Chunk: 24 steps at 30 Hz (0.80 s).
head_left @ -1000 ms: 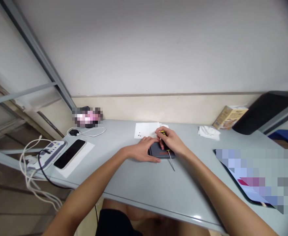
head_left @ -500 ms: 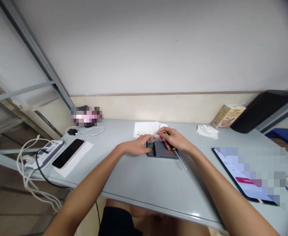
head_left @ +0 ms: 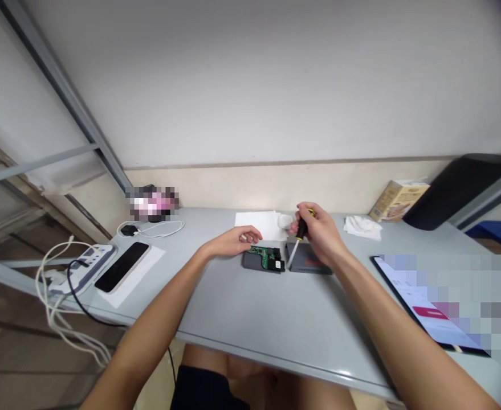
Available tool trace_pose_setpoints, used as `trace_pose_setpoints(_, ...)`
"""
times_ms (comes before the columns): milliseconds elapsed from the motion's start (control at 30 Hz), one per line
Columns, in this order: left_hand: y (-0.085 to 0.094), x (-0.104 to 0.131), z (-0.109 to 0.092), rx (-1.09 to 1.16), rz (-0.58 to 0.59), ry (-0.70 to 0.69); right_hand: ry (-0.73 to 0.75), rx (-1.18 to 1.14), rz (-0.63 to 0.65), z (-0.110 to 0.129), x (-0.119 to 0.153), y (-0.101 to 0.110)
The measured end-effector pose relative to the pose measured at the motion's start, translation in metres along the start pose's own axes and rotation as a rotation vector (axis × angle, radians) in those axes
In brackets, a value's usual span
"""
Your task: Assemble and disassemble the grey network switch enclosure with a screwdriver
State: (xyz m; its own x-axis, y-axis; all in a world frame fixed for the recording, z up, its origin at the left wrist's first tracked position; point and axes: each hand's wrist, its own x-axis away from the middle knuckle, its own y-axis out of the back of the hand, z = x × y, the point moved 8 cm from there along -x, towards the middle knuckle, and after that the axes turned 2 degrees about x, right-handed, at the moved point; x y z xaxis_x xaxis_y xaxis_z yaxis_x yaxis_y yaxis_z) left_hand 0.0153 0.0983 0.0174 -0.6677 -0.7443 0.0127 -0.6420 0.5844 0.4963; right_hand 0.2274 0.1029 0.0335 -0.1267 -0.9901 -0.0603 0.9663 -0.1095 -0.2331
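My right hand (head_left: pixel 318 230) is closed around the black and yellow handle of a screwdriver (head_left: pixel 302 229), whose metal shaft slants down toward the table. The tip comes down by the left edge of a dark grey case cover (head_left: pixel 310 263) with red marking. Left of the cover lies a dark base holding a green circuit board (head_left: pixel 266 256). At the board's back left corner, my left hand (head_left: pixel 236 240) has loosely bent fingers, holding nothing; its thumb is close to or touching the corner.
Behind the parts lie a white sheet (head_left: pixel 256 223) and a small white object (head_left: pixel 285 221). A phone (head_left: pixel 122 267) and power strip (head_left: pixel 85 266) occupy the left. A tablet (head_left: pixel 408 302), crumpled tissue (head_left: pixel 362 226), carton (head_left: pixel 398 200) and black cylinder (head_left: pixel 459 191) occupy the right.
The grey cover has come away to the right, exposing the circuit board. My right hand has turned the screwdriver, its shaft now pointing down and left. The left hand has shifted slightly left.
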Motion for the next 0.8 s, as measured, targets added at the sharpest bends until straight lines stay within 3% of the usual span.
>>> trace_pose_setpoints(67,0.005,0.0,0.0,0.02,-0.059,-0.001,0.13,-0.071,-0.04,0.007,0.008,-0.012)
trace_pose_setpoints(167,0.012,0.001,-0.004,0.023,-0.156,-0.035,0.26,-0.033,0.059,0.01,0.023,-0.035)
trace_pose_setpoints(333,0.016,0.001,-0.008,0.034,-0.223,-0.061,0.248,-0.014,0.246,-0.002,0.039,-0.062)
trace_pose_setpoints(433,0.017,0.001,-0.007,0.036,-0.234,-0.052,0.245,-0.047,0.281,-0.007,0.045,-0.07)
trace_pose_setpoints(600,0.016,0.001,-0.007,0.0,-0.21,-0.045,0.249,-0.073,0.259,-0.008,0.046,-0.07)
trace_pose_setpoints(800,0.009,0.004,-0.015,-0.073,-0.149,-0.039,0.275,-0.105,0.105,-0.001,0.033,-0.046)
